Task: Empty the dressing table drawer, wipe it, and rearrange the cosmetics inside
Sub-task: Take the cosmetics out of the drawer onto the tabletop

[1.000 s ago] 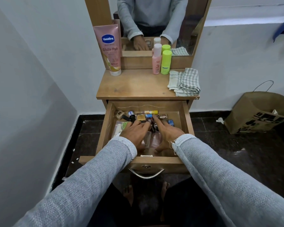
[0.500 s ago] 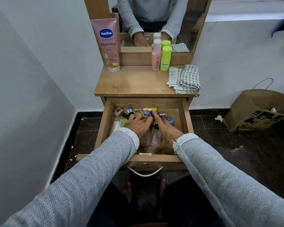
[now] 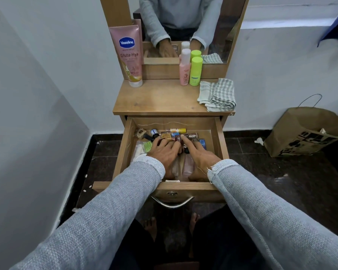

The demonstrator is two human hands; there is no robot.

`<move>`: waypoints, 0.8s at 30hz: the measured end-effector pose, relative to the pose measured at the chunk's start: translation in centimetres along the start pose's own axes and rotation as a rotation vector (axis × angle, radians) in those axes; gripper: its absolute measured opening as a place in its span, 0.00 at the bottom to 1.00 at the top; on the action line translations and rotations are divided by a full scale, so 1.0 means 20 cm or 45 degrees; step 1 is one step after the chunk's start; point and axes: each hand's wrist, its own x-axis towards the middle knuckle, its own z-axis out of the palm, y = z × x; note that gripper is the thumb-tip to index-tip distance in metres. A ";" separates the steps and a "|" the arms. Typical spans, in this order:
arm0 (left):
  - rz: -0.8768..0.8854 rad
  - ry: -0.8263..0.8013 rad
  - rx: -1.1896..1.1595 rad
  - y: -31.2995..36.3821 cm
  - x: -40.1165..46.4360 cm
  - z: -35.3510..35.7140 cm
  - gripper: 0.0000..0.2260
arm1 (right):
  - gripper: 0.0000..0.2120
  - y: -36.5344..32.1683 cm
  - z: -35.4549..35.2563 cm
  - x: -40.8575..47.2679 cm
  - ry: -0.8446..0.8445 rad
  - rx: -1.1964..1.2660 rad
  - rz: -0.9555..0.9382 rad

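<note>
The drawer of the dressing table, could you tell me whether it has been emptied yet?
Not yet. The drawer is pulled open and small bottles lie along its back.

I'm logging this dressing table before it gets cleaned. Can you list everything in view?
Vaseline tube: 1, pink, tabletop back left, standing on its cap.
Pink bottle: 1, pale pink, tabletop by the mirror.
Green bottle: 1, lime, right of the pink bottle.
Cloth: 1, green-white check, folded, tabletop right.
Drawer: 1, wood, pulled open.
Small cosmetics: many, mixed colours, along the drawer's back.
Paper bag: 1, brown, floor right.
Left hand: in the drawer, on the cosmetics.
Right hand: in the drawer, beside it.
</note>
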 end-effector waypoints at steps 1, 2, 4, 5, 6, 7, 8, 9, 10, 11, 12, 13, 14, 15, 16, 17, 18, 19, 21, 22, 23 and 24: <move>-0.005 0.002 -0.037 0.00 -0.01 0.00 0.41 | 0.52 0.00 -0.01 -0.01 0.003 0.008 -0.006; -0.005 0.013 -0.079 0.00 -0.02 -0.01 0.39 | 0.51 0.01 -0.01 -0.02 -0.001 0.017 -0.019; 0.000 0.021 -0.193 0.00 -0.05 -0.03 0.36 | 0.50 0.01 -0.03 -0.04 -0.029 0.042 -0.054; 0.009 0.019 -0.270 0.00 -0.07 -0.03 0.35 | 0.49 0.02 -0.04 -0.05 -0.039 0.054 -0.070; 0.021 0.015 -0.359 -0.01 -0.08 -0.04 0.34 | 0.48 0.02 -0.04 -0.07 -0.041 0.066 -0.081; 0.031 0.014 -0.450 -0.01 -0.10 -0.05 0.34 | 0.48 0.03 -0.04 -0.08 -0.029 0.076 -0.089; 0.039 0.027 -0.522 -0.02 -0.11 -0.06 0.34 | 0.49 0.03 -0.04 -0.09 -0.004 0.084 -0.101; 0.043 0.050 -0.565 -0.03 -0.12 -0.07 0.34 | 0.50 0.03 -0.04 -0.10 0.032 0.083 -0.122; 0.049 0.082 -0.587 -0.03 -0.13 -0.07 0.34 | 0.53 0.04 -0.05 -0.11 0.072 0.081 -0.146; 0.058 0.122 -0.600 -0.03 -0.13 -0.08 0.35 | 0.56 0.04 -0.05 -0.12 0.110 0.083 -0.168; 0.072 0.166 -0.611 -0.03 -0.13 -0.08 0.37 | 0.58 0.04 -0.06 -0.13 0.150 0.087 -0.189; 0.087 0.207 -0.626 -0.03 -0.13 -0.09 0.38 | 0.60 0.04 -0.07 -0.14 0.197 0.089 -0.213; 0.101 0.243 -0.645 -0.03 -0.12 -0.09 0.39 | 0.60 0.04 -0.07 -0.15 0.257 0.080 -0.244; 0.114 0.281 -0.664 -0.04 -0.12 -0.10 0.39 | 0.61 0.04 -0.07 -0.15 0.334 0.068 -0.282; 0.122 0.322 -0.675 -0.04 -0.11 -0.11 0.39 | 0.61 0.04 -0.08 -0.16 0.416 0.060 -0.323; 0.125 0.362 -0.679 -0.05 -0.10 -0.13 0.38 | 0.62 0.04 -0.09 -0.15 0.487 0.057 -0.358; 0.132 0.404 -0.680 -0.05 -0.08 -0.16 0.37 | 0.62 0.03 -0.11 -0.14 0.546 0.058 -0.387; 0.142 0.446 -0.683 -0.06 -0.07 -0.19 0.37 | 0.61 0.03 -0.15 -0.12 0.592 0.059 -0.406; 0.154 0.529 -0.670 -0.08 -0.03 -0.26 0.36 | 0.60 0.00 -0.23 -0.09 0.679 0.046 -0.453; 0.158 0.572 -0.643 -0.09 -0.01 -0.30 0.35 | 0.60 -0.01 -0.27 -0.07 0.721 0.040 -0.475; 0.165 0.616 -0.607 -0.11 0.01 -0.34 0.34 | 0.61 -0.02 -0.32 -0.05 0.763 0.032 -0.495; 0.162 0.649 -0.566 -0.12 0.04 -0.37 0.33 | 0.60 -0.03 -0.38 -0.02 0.802 0.016 -0.513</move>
